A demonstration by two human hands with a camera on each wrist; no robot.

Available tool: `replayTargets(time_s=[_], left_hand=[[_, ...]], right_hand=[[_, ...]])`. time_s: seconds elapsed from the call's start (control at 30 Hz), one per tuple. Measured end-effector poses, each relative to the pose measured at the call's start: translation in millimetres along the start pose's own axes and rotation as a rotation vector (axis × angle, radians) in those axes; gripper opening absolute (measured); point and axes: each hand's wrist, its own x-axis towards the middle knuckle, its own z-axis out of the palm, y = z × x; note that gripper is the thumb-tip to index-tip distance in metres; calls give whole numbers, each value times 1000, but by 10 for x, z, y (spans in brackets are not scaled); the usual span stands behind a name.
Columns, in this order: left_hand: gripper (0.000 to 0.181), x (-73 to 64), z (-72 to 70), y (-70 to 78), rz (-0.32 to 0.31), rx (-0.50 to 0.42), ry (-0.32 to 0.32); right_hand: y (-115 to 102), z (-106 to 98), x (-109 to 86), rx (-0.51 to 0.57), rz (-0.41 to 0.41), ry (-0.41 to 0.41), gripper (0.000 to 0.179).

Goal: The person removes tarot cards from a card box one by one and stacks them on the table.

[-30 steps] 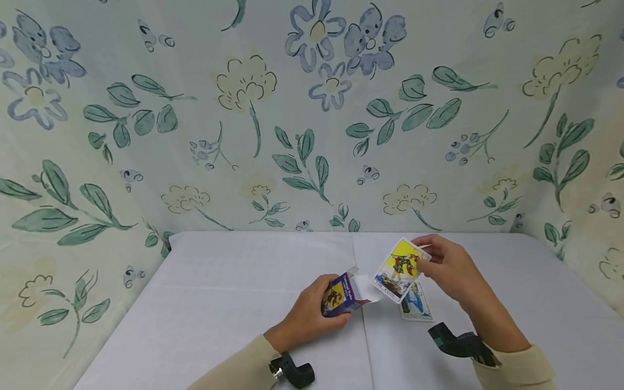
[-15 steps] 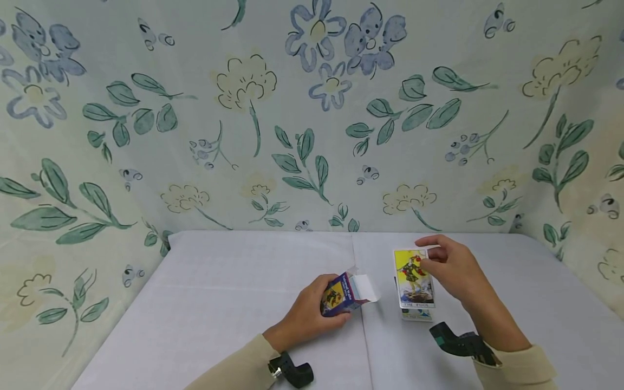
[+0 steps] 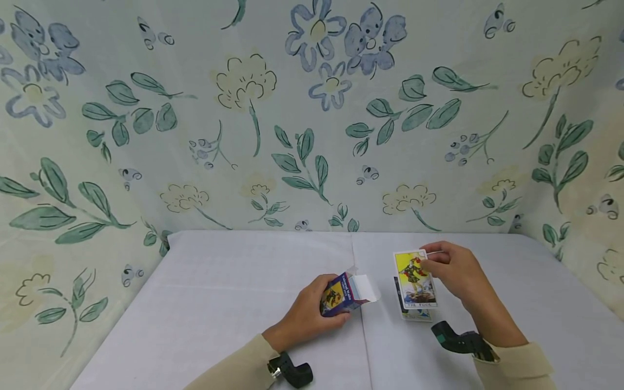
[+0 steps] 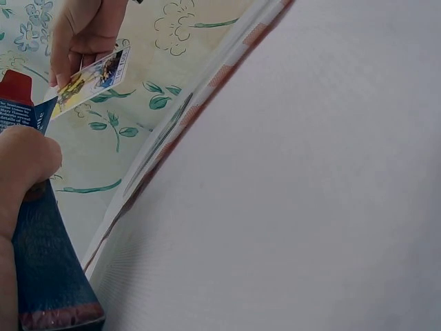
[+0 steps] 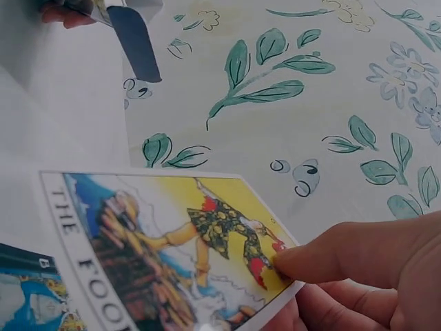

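Between the thumb and fingers of my right hand (image 3: 455,273) is a tarot card (image 3: 414,279), pinched at its upper right side. Its yellow picture face and the words "THE FOOL" show in the right wrist view. Under it, another tarot card (image 3: 419,315) or a stack lies on the table, mostly covered; a blue part of that lower card (image 5: 27,296) shows from the right wrist. My left hand (image 3: 309,311) grips a purple-blue card box (image 3: 338,295) lying tilted, its white flap (image 3: 363,288) open toward the cards. What the box holds inside is hidden.
A white cloth (image 3: 234,292) with a fold line covers the table. Behind and at both sides hang floral curtains (image 3: 302,108). A black wrist camera (image 3: 292,371) sits on the left forearm, and another camera (image 3: 458,341) on the right.
The Fool card, tilted beside the box flap a second ago, has swung upright and shifted right over the lower card. My right fingers have drawn in closer to it. The left hand stays still.
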Motion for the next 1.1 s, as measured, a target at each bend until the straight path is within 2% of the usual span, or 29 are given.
replayTargets(time_s=[0.13,0.4,0.6,0.97,1.1], left_hand=[[68,-1,-5,-3,10,4,1],[68,1,-20,30,-18,-6,-11],[68,8,-20,40,-17,3,-8],[68,7,-15,35,-22,-1,-7],[68,8,-13,29,-21,-4,-11]], right_hand=[[49,5,24,11,13,-15,42],[191,29,112,21,56,-40,45],[346,90,199,7,107,-21,43],[514,139,269,20,126,-59,43],[565,172,308,25,176,-75,43]])
